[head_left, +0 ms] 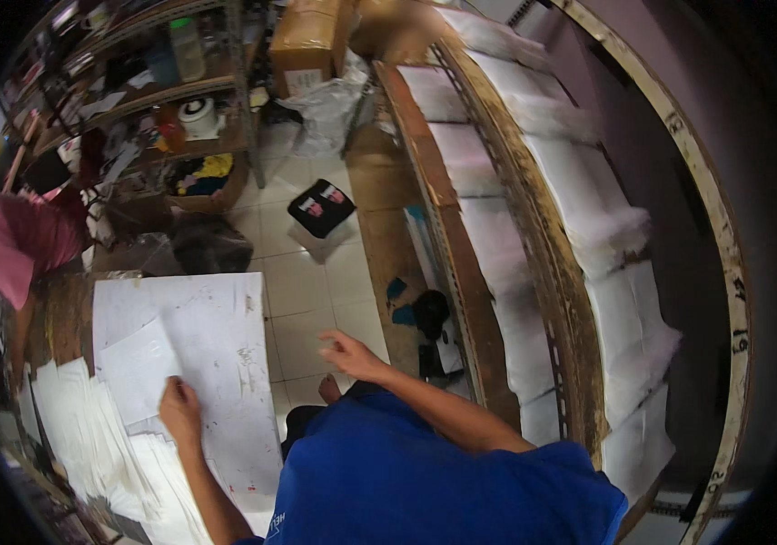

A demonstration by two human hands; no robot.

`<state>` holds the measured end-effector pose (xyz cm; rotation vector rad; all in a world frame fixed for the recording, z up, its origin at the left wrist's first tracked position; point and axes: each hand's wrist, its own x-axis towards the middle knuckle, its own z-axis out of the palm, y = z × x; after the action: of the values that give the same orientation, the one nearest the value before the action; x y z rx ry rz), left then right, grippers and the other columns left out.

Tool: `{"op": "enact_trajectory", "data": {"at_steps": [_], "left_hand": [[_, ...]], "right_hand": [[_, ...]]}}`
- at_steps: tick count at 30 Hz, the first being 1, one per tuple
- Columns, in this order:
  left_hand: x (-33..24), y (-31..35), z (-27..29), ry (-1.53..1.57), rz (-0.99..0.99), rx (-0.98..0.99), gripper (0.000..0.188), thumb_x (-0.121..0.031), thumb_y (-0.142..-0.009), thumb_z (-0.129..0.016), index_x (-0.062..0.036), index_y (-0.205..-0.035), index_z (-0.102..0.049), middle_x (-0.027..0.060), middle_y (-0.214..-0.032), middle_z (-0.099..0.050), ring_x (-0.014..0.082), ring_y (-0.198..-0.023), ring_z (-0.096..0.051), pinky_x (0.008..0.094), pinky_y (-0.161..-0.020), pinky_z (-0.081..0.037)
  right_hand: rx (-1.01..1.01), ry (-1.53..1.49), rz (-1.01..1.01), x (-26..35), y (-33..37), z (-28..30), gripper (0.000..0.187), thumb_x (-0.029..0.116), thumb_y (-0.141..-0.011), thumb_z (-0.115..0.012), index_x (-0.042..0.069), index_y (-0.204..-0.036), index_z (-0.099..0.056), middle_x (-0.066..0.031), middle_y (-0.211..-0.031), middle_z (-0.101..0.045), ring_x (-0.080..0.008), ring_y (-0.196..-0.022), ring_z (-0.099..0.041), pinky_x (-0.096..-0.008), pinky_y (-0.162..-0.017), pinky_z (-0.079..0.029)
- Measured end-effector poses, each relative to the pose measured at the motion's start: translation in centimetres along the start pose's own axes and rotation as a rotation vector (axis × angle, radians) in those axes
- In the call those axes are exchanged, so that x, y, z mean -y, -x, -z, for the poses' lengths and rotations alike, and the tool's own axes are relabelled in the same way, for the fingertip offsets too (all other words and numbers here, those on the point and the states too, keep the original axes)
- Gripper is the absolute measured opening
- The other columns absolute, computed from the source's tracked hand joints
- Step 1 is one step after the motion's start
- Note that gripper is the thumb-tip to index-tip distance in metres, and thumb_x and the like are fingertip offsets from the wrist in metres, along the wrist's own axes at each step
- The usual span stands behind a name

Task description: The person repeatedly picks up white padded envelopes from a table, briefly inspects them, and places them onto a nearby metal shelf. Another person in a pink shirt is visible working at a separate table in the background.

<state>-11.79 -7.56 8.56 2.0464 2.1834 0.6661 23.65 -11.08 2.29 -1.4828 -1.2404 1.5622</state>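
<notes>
My left hand (179,413) is closed at the lower right corner of a flat white sheet (138,368), thumb and fingers pinching its edge. The sheet lies tilted over a white board (216,318) on the table. Its material, cloth or plastic, I cannot make out. Below it, overlapping white pieces (79,422) are fanned out along the table's left side. My right hand (354,356) hovers over the tiled floor between the table and the shelves, fingers loosely apart with nothing in them.
On the right, long wooden shelves (515,182) bear stacks of white sheets (579,200). A black folded item (321,208) lies on the floor ahead. Cluttered shelving (216,86) and a cardboard box (311,45) stand beyond. A person in pink (20,236) is at the left.
</notes>
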Motion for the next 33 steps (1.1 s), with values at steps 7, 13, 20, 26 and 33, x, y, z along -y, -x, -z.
{"op": "enact_trajectory", "data": {"at_steps": [7,13,20,26,33], "left_hand": [[-14.5,4.1,-3.9,0.291,-0.387,0.243,0.009,-0.008,-0.078,-0.061,-0.0039,-0.085,-0.059,0.0154,-0.065,-0.059,0.0341,-0.058,-0.057,0.0443,-0.056,-0.043],[-19.3,5.4,-1.8,0.447,-0.572,0.170,0.018,-0.004,-0.073,-0.066,-0.0024,-0.090,-0.060,0.0126,-0.069,-0.059,0.0295,-0.061,-0.057,0.0397,-0.056,-0.044],[-20.7,7.0,-3.3,1.073,-0.189,1.435,0.028,-0.022,-0.091,-0.054,-0.0034,-0.111,-0.059,0.0123,-0.103,-0.064,0.0238,-0.093,-0.062,0.0337,-0.085,-0.048],[-19.3,5.3,-11.1,1.620,0.426,1.128,0.040,-0.029,-0.095,-0.046,-0.0064,-0.128,-0.048,0.0095,-0.122,-0.056,0.0192,-0.108,-0.056,0.0336,-0.094,-0.044],[-16.0,2.2,-12.4,1.663,0.228,0.827,0.045,-0.033,-0.095,-0.043,-0.0071,-0.133,-0.043,0.0104,-0.126,-0.053,0.0208,-0.113,-0.053,0.0353,-0.098,-0.041]], "right_hand": [[-0.040,0.187,0.423,8.0,1.6,-1.5,0.039,0.023,-0.092,-0.055,0.005,-0.127,-0.049,-0.0124,-0.093,-0.060,-0.0211,-0.075,-0.060,-0.0322,-0.069,-0.048],[-0.234,0.209,0.407,8.4,3.1,0.4,0.020,0.013,-0.090,-0.054,-0.001,-0.103,-0.059,-0.0129,-0.084,-0.062,-0.0222,-0.073,-0.061,-0.0327,-0.068,-0.048],[-0.196,-0.182,0.300,12.1,3.3,1.5,0.015,0.008,-0.092,-0.052,0.001,-0.105,-0.055,-0.0013,-0.081,-0.057,-0.0058,-0.066,-0.053,-0.0214,-0.061,-0.047],[-0.111,-0.347,0.291,13.6,7.8,2.1,0.010,0.005,-0.092,-0.051,0.003,-0.102,-0.052,0.0000,-0.081,-0.053,-0.0044,-0.061,-0.047,-0.0195,-0.052,-0.039],[-0.243,-0.272,0.232,6.1,11.0,4.1,0.006,0.004,-0.092,-0.049,0.005,-0.098,-0.049,-0.0008,-0.079,-0.052,-0.0065,-0.064,-0.050,-0.0206,-0.057,-0.042]]}}
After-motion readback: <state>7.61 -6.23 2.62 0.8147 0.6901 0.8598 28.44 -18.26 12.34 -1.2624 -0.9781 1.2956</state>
